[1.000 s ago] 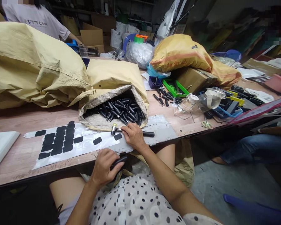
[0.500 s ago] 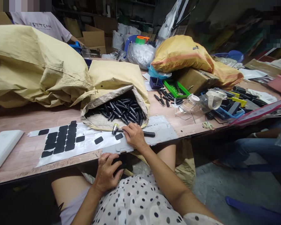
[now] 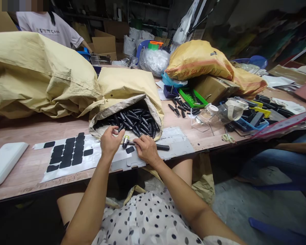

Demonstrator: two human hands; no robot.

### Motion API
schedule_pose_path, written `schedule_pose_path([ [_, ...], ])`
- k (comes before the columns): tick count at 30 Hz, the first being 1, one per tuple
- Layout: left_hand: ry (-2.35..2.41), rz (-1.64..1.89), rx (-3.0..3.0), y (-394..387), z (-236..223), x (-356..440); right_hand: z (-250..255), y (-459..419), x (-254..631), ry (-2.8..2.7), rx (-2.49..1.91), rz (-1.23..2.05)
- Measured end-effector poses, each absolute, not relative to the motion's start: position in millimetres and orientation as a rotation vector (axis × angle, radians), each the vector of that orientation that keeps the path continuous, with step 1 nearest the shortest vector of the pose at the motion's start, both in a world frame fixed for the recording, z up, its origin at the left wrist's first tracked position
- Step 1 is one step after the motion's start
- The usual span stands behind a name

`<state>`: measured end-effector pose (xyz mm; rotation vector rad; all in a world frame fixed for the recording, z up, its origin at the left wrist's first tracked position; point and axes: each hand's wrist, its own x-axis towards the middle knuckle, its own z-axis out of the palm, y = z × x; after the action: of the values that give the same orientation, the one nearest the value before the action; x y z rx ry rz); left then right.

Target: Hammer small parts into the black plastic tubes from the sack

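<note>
My right hand (image 3: 147, 149) is closed round a small hammer (image 3: 163, 147) with a yellow-tipped head and a black handle, resting low over a grey board (image 3: 177, 141). My left hand (image 3: 111, 142) is at the mouth of an open paper sack (image 3: 127, 80), its thumb and fingers slightly apart. Black elongated handle-like pieces (image 3: 132, 119) fill the sack opening, and the left fingertips are beside the nearest of them. Under and left of my hands lies a white backing sheet (image 3: 47, 176) with black rounded patches (image 3: 70, 149) on it.
A white slab-like box (image 3: 7, 163) lies at the left. Full sacks (image 3: 40, 75) stand behind it. To the right are a green tray (image 3: 193, 97), loose black pieces, a clear jug (image 3: 232, 110), scissors (image 3: 228, 137) and a blue basket (image 3: 255, 126). Another person (image 3: 51, 29) is across the table.
My left hand held a black piece below the table edge, then lowered with it there. Now it is up at the sack mouth without that piece. My right hand stays on the hammer.
</note>
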<state>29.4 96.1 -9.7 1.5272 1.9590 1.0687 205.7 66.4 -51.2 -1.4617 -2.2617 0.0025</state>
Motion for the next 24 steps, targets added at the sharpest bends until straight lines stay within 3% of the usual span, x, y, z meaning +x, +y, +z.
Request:
schedule_pose_path([
  [6, 2.109, 0.687, 1.713, 136.3, 3.4, 63.1, -52.6, 67.6, 205.5, -2.27, -1.454, -0.018],
  [11, 2.136, 0.589, 1.772, 143.1, -2.3, 58.7, -55.3, 68.5, 206.1, -2.264, -1.435, -0.034],
  [18, 1.864, 0.867, 1.628, 143.9, -14.0, 25.4, -56.9, 68.8, 206.2, -2.248, -1.423, -0.056],
  [24, 1.612, 1.159, 1.554, 91.9, -11.6, -10.5, -58.6, 68.9, 207.7, -2.244, -1.414, -0.056],
])
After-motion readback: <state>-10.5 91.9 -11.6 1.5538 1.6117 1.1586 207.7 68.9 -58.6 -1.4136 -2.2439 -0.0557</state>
